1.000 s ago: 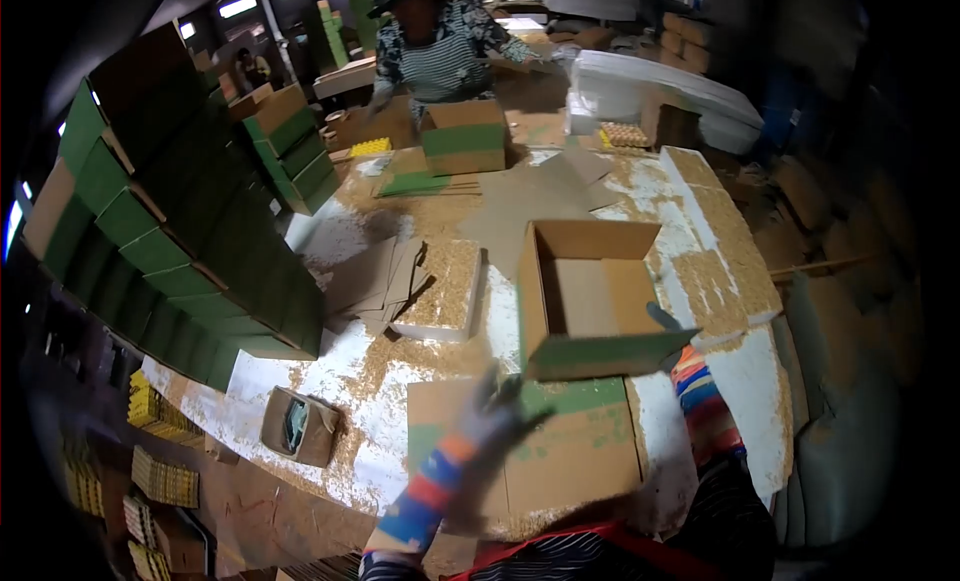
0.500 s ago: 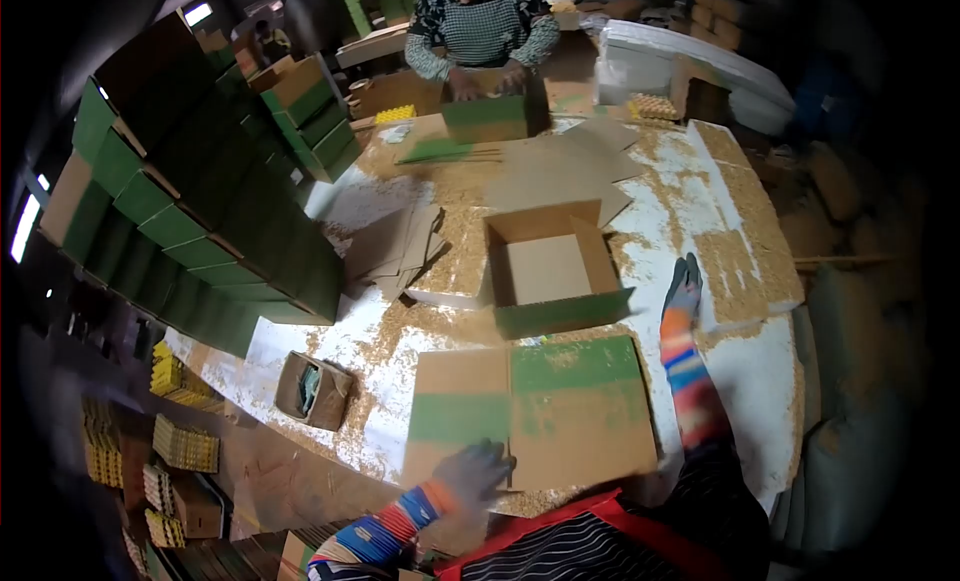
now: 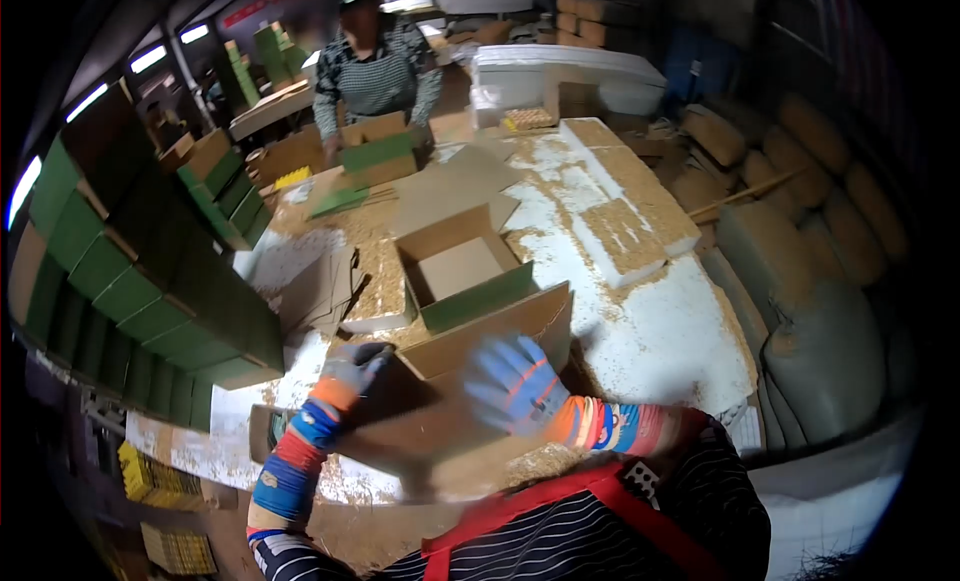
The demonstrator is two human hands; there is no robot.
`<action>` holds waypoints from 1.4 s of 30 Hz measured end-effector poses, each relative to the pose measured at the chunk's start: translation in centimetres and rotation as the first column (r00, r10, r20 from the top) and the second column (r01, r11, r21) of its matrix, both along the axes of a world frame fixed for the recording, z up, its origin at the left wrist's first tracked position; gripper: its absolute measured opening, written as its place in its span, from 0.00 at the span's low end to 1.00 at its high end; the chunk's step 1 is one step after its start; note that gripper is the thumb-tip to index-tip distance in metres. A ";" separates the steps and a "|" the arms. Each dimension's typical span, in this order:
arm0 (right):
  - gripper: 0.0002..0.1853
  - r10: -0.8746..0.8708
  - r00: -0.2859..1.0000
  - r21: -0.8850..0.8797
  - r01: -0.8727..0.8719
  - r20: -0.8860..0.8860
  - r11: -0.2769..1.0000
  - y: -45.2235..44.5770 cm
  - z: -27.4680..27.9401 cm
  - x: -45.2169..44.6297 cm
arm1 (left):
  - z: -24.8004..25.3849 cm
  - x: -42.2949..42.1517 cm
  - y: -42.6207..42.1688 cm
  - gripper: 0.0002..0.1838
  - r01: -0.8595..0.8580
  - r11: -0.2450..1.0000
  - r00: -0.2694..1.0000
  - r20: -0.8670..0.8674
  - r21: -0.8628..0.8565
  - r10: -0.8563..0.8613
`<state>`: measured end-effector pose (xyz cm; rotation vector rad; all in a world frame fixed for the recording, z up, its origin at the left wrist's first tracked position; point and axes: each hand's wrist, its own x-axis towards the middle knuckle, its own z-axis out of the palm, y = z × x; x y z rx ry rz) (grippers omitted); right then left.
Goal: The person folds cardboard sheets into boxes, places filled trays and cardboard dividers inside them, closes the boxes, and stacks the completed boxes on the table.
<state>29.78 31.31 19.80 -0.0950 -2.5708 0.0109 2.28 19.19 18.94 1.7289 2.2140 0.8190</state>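
Note:
A brown cardboard box piece point(image 3: 450, 426) stands partly opened up at the table's near edge, its far wall raised. My left hand point(image 3: 355, 369), gloved, is at its upper left corner, fingers bent around the edge of the cardboard. Over the inside of the piece, my right hand point(image 3: 512, 383) is spread with its fingers apart, slightly blurred, holding nothing. Just beyond sits an open box point(image 3: 480, 299) with a green lower side, its inside bare. Loose flat cardboard point(image 3: 312, 289) lies left of it.
Green and brown boxes point(image 3: 150, 271) are stacked high on the left. Across the table point(image 3: 660, 331), a person point(image 3: 378, 76) stands at another box point(image 3: 380, 161). White foam blocks point(image 3: 625, 216) lie on the right, with full sacks point(image 3: 825, 351) beyond. A small box point(image 3: 262, 431) is partly hidden behind my left arm.
The flat cardboard in front of me has been raised and opened up. My left hand moved up to its left corner, and my right hand came inward over it. The view turned right.

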 end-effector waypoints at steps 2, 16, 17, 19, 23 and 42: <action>0.14 0.189 0.981 -0.210 -0.177 0.036 0.961 1.2 0.3 2.3 | 2.1 1.2 -1.2 0.15 -0.085 0.985 0.924 0.357 -0.151 0.135; 0.26 0.451 0.892 -0.992 0.091 0.042 -0.087 2.5 -4.9 -1.0 | -2.5 1.9 -5.2 0.38 -0.085 0.991 0.481 0.875 0.104 -0.051; 0.25 0.399 0.914 -0.985 0.128 0.072 -0.117 2.8 -5.1 -1.4 | -2.9 2.6 -5.9 0.42 -0.131 0.985 0.644 0.765 0.111 -0.001; 0.25 0.306 0.914 -0.713 -0.028 0.265 0.701 1.4 -3.5 -1.2 | -4.7 4.5 -6.4 0.50 -0.207 0.973 0.917 0.367 0.101 0.157; 0.27 0.130 0.980 -0.061 -0.141 -0.152 0.988 5.2 0.2 -5.2 | -4.4 6.2 -5.7 0.59 -0.243 0.947 0.951 -0.143 0.210 0.275; 0.54 0.112 0.994 -0.941 -0.034 0.004 0.336 1.7 -10.0 1.4 | -15.5 3.5 -14.6 0.21 0.008 0.998 0.965 -0.261 0.060 0.008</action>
